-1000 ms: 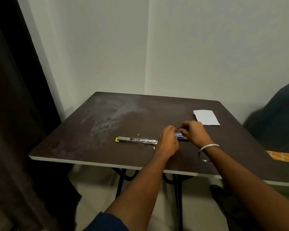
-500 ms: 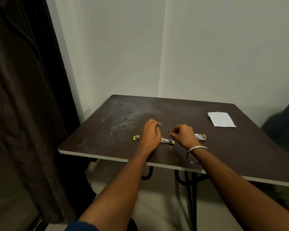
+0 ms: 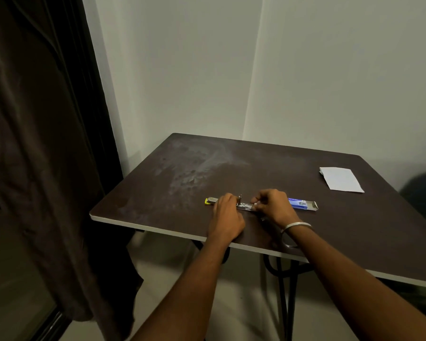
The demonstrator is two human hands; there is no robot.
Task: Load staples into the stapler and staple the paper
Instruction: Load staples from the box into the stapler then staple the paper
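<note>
A metal stapler with a yellow end lies opened flat near the front edge of the dark table. My left hand rests over its left half and holds it down. My right hand pinches something small at the stapler's right end; the item itself is too small to make out. A blue-and-white staple box lies just right of my right hand, its end flap open. A folded white paper sits at the table's back right.
The table stands in a corner of pale walls. A dark curtain hangs at the left. A dark shape shows beyond the table's right edge. Black metal legs are under the table.
Both hands moved left from the staple box to the stapler. My left hand settled on the stapler's left half; my right hand came to its right end. The camera view shifted left.
</note>
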